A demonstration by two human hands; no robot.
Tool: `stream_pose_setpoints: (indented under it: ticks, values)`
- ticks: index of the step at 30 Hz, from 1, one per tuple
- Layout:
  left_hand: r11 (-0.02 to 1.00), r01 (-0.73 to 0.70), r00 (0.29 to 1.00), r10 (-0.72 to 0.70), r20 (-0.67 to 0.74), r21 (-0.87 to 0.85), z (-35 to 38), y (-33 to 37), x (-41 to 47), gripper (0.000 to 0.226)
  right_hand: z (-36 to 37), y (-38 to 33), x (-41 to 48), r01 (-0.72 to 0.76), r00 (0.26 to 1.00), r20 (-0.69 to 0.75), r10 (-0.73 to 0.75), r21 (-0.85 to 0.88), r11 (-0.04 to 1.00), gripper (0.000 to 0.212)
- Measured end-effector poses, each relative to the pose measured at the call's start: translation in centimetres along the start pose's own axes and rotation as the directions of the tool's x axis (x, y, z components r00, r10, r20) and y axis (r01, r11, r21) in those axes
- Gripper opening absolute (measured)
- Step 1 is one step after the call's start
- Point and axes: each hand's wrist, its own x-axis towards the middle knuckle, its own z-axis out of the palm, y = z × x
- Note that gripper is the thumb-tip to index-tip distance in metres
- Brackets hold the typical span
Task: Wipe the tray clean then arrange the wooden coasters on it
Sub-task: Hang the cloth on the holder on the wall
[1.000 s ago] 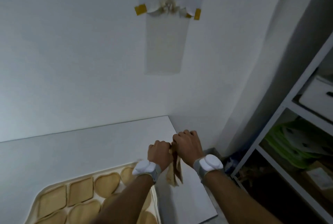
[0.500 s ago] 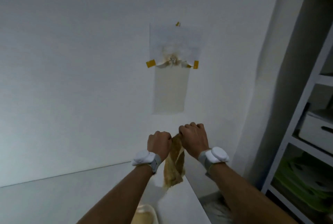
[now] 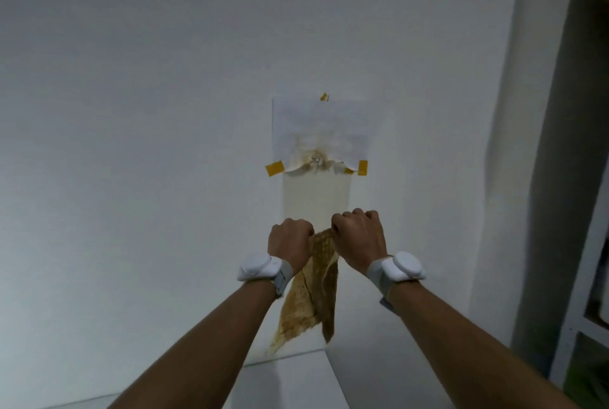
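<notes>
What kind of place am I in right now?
Likely a small storage or utility corner: a white table against a white wall, a white shelving rack at the right, and a hook through taped-up paper, above the held cloth.

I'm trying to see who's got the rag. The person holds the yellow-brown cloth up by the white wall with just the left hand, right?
Not quite. Both hands hold it: the left hand and the right hand each grip the top of the yellow-brown cloth up by the white wall, as the head view shows.
</notes>
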Motion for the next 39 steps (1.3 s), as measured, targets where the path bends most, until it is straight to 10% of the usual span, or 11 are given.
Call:
stream_pose_setpoints:
  ticks: [39]
  values:
    - [0.963, 0.156, 0.98, -0.123, -0.156, 0.221, 5.5, -1.3, 26.4, 0.022, 12.9, 8.9, 23.8, 0.033, 0.996, -0.087, -0.019, 0.155, 0.987, 0.014]
